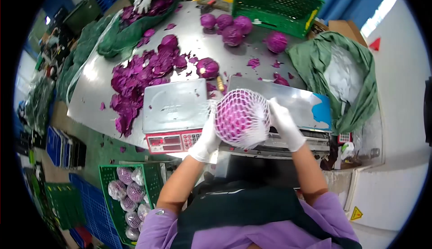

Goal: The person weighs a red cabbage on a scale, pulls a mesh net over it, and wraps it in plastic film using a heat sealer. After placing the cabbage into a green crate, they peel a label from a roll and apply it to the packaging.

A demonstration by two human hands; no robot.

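Note:
A red cabbage (238,116) in a white foam net sleeve is held up in front of me, between both hands. My left hand (208,136), in a white glove, is closed around its left side. On the other side my gloved right hand (284,124) grips it, fingers partly hidden behind the net. To the left stands a weighing scale (175,107) with a bare steel pan and a red display panel. Behind the held cabbage are a wooden-handled tool (220,83) and a trimmed red cabbage (208,68). A flat steel plate (279,100) with a blue patch lies at the right.
Purple leaves (144,73) are heaped on the steel table (101,64). Several bare cabbages (232,35) sit near a green crate (279,4). A green sack (310,60) holds white material. Wrapped cabbages fill a crate (108,204) below left. Another person's gloved hands (143,4) work at the far left.

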